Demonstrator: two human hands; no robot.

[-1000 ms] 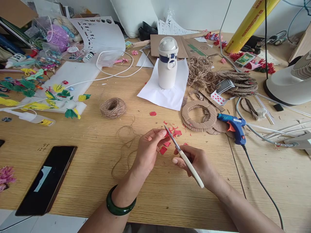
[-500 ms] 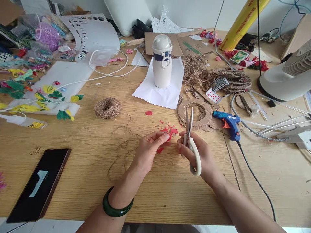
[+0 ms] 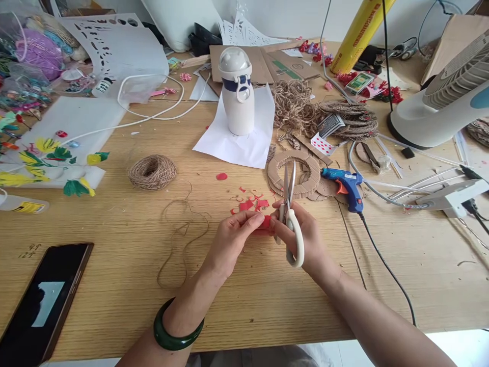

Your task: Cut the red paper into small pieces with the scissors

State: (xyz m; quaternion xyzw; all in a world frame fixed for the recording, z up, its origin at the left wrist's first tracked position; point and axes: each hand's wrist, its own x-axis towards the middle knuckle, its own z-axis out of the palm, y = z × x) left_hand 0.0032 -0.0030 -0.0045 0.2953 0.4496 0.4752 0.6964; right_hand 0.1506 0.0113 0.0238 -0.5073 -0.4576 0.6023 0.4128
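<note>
My left hand pinches a small piece of red paper between thumb and fingers. A pair of white-handled scissors rests in my right hand, blades pointing away from me and slightly apart. The fingertips of my right hand touch the right edge of the red paper. Beyond my hands lie several red paper scraps on the table. A small red oval lies apart from them. Just past the scissor tips is a cardboard ring.
A ball of twine sits to the left, with a loose strand near my left arm. On the right is a blue glue gun with its cable. A white bottle stands on paper at the back. A phone lies front left.
My right hand, with the scissors, has closed in on the left hand, and its fingertips now meet the red paper. The whole view has shifted, moving the table's things leftward.
</note>
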